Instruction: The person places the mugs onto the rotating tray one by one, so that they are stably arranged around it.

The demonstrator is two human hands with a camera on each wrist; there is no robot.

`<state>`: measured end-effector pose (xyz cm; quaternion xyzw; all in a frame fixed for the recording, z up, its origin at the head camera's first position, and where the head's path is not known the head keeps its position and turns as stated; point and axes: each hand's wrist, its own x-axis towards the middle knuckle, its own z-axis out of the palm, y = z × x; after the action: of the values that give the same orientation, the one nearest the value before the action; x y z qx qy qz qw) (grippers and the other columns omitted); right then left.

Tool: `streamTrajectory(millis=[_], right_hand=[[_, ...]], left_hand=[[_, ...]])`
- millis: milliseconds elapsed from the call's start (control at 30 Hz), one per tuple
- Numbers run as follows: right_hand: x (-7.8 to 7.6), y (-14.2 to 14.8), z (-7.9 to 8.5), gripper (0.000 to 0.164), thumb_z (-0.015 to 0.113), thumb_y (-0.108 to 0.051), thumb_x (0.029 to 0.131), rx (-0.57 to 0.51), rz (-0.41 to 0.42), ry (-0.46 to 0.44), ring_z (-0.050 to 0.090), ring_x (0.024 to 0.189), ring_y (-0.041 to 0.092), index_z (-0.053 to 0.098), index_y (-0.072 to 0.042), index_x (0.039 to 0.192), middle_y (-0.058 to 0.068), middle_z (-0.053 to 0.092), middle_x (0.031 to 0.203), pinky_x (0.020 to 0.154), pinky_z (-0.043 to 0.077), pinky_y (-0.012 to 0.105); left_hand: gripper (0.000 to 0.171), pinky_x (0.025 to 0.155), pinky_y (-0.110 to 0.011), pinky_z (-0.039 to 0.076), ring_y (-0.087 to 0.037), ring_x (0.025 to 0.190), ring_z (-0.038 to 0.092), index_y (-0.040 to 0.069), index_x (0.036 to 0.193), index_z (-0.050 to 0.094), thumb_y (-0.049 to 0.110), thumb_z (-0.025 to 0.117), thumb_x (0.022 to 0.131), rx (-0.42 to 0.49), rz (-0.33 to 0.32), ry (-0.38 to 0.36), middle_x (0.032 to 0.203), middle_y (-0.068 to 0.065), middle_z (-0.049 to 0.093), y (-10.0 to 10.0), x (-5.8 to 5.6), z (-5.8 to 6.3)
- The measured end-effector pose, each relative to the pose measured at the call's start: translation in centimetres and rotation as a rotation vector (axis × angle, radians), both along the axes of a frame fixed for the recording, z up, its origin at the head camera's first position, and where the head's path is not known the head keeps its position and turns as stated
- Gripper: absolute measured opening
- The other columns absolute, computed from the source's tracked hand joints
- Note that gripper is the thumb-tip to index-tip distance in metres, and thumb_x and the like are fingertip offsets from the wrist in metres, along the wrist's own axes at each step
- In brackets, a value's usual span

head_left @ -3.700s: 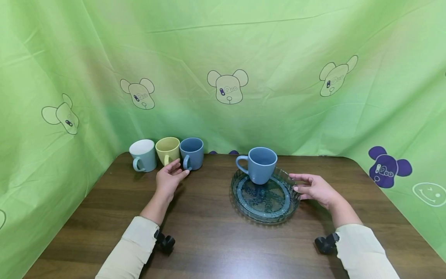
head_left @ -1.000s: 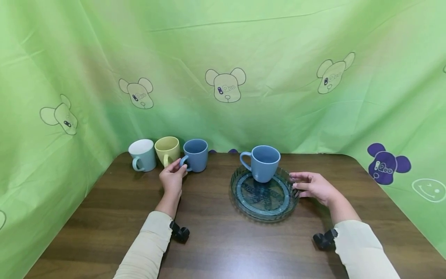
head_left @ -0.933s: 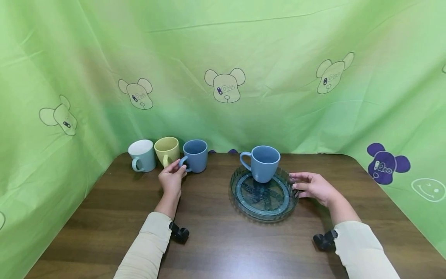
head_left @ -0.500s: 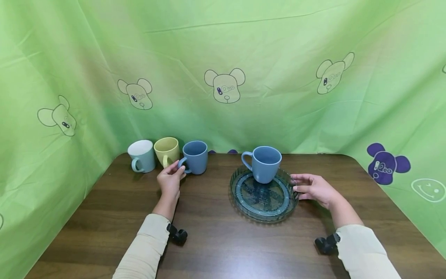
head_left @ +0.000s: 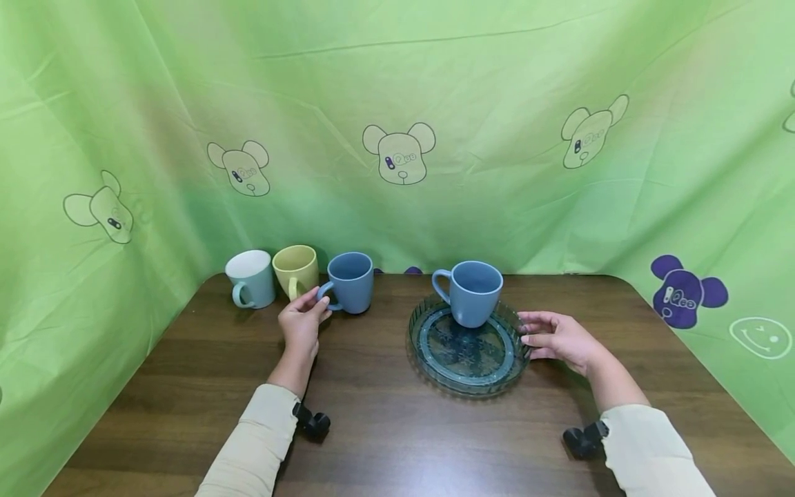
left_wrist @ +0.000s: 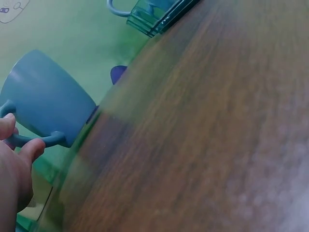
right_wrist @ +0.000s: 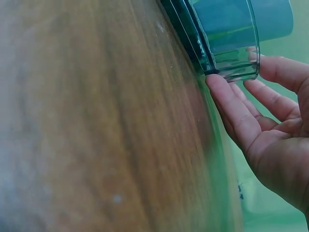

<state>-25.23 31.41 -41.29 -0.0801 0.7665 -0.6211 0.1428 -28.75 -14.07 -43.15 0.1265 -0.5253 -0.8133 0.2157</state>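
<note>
My left hand (head_left: 301, 323) pinches the handle of a blue mug (head_left: 351, 279) that stands upright. In the left wrist view, thumb and fingertips meet on that mug's handle (left_wrist: 36, 140). A round, dark, clear glass tray (head_left: 462, 379) lies right of centre, with a second blue mug (head_left: 475, 297) upright at its back part, handle to the left. Fairly straight fingers of my right hand (head_left: 562, 339) touch the tray's right outer side. In the right wrist view, the right thumb (right_wrist: 234, 104) rests against the tray's wall and the other fingers spread by its rim.
A yellow mug (head_left: 295, 268) and a pale turquoise mug (head_left: 251, 279) with a white inside stand together at the back left of the wooden table (head_left: 385, 442). A green printed cloth (head_left: 397, 83) hangs behind and on both sides.
My left hand has taken the blue mug's handle, and that mug has shifted right, away from the yellow one, and slightly toward me. My right hand stays at the tray's side.
</note>
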Motion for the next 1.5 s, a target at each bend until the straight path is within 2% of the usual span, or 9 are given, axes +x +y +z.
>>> streamTrajectory(millis=[367, 533, 700, 800, 833, 1033, 1167, 1500], right_hand=[[0.5, 0.0, -0.1, 0.066, 0.064, 0.005, 0.090, -0.034, -0.011, -0.012, 0.062, 0.093, 0.012, 0.025, 0.019, 0.142, 0.018, 0.055, 0.115, 0.078, 0.060, 0.037], [0.6, -0.1, 0.0, 0.066, 0.065, 0.003, 0.090, -0.029, -0.018, -0.024, 0.062, 0.092, 0.011, 0.027, 0.018, 0.142, 0.016, 0.056, 0.113, 0.078, 0.060, 0.038], [0.6, 0.1, 0.3, 0.066, 0.066, -0.001, 0.091, 0.011, -0.010, -0.036, 0.061, 0.094, 0.011, 0.028, 0.017, 0.142, 0.018, 0.055, 0.117, 0.080, 0.060, 0.041], [0.4, 0.2, 0.6, 0.065, 0.065, -0.004, 0.093, 0.028, -0.005, -0.039, 0.061, 0.096, 0.010, 0.028, 0.017, 0.142, 0.020, 0.055, 0.122, 0.082, 0.059, 0.041], [0.3, 0.3, 0.7, 0.065, 0.064, -0.004, 0.093, 0.033, -0.004, -0.038, 0.061, 0.098, 0.010, 0.028, 0.017, 0.142, 0.022, 0.054, 0.125, 0.083, 0.059, 0.040], [-0.4, 0.4, 1.2, 0.063, 0.060, -0.004, 0.096, 0.056, 0.023, -0.030, 0.060, 0.107, 0.016, 0.026, 0.015, 0.145, 0.039, 0.035, 0.141, 0.087, 0.057, 0.039], [-0.8, 0.4, 1.3, 0.063, 0.058, -0.002, 0.096, 0.051, 0.058, -0.026, 0.059, 0.107, 0.019, 0.024, 0.014, 0.146, 0.040, 0.027, 0.145, 0.086, 0.058, 0.041], [-1.6, 1.1, 1.3, 0.065, 0.059, -0.003, 0.095, 0.055, 0.094, -0.057, 0.059, 0.107, 0.019, 0.023, 0.012, 0.147, 0.038, 0.024, 0.148, 0.084, 0.058, 0.046]], left_hand=[[0.038, 0.061, -0.024, 0.060, -0.010, 0.073, 0.065, -0.015, 0.117, 0.062, -0.015, 0.070, 0.080, 0.005, -0.033, 0.017, 0.096, -0.020, 0.067, 0.4, 0.7, 0.7], [0.036, 0.060, -0.024, 0.060, -0.011, 0.072, 0.065, -0.013, 0.114, 0.065, -0.015, 0.071, 0.079, 0.013, -0.042, 0.027, 0.089, -0.014, 0.068, 0.4, 1.0, 0.8], [0.037, 0.061, -0.025, 0.060, -0.010, 0.071, 0.065, -0.015, 0.116, 0.063, -0.017, 0.070, 0.080, 0.014, -0.062, 0.043, 0.082, -0.005, 0.068, 0.5, 1.3, 0.9], [0.037, 0.061, -0.025, 0.060, -0.010, 0.072, 0.066, -0.015, 0.117, 0.063, -0.017, 0.069, 0.080, 0.010, -0.073, 0.047, 0.088, -0.012, 0.068, 0.6, 1.5, 1.1], [0.037, 0.062, -0.025, 0.060, -0.010, 0.072, 0.066, -0.014, 0.116, 0.064, -0.017, 0.070, 0.080, 0.009, -0.077, 0.047, 0.091, -0.016, 0.068, 0.6, 1.6, 1.2], [0.037, 0.065, -0.027, 0.061, -0.011, 0.072, 0.067, -0.012, 0.116, 0.065, -0.015, 0.071, 0.080, 0.004, -0.111, 0.031, 0.090, -0.012, 0.068, 0.8, 2.0, 1.7], [0.039, 0.066, -0.028, 0.061, -0.012, 0.073, 0.067, -0.013, 0.117, 0.063, -0.015, 0.071, 0.080, 0.005, -0.130, 0.029, 0.090, -0.011, 0.067, 1.0, 2.2, 1.9], [0.039, 0.063, -0.027, 0.061, -0.011, 0.070, 0.067, -0.016, 0.117, 0.062, -0.018, 0.070, 0.079, 0.014, -0.156, 0.035, 0.085, -0.008, 0.068, 2.0, 2.5, 2.7]])
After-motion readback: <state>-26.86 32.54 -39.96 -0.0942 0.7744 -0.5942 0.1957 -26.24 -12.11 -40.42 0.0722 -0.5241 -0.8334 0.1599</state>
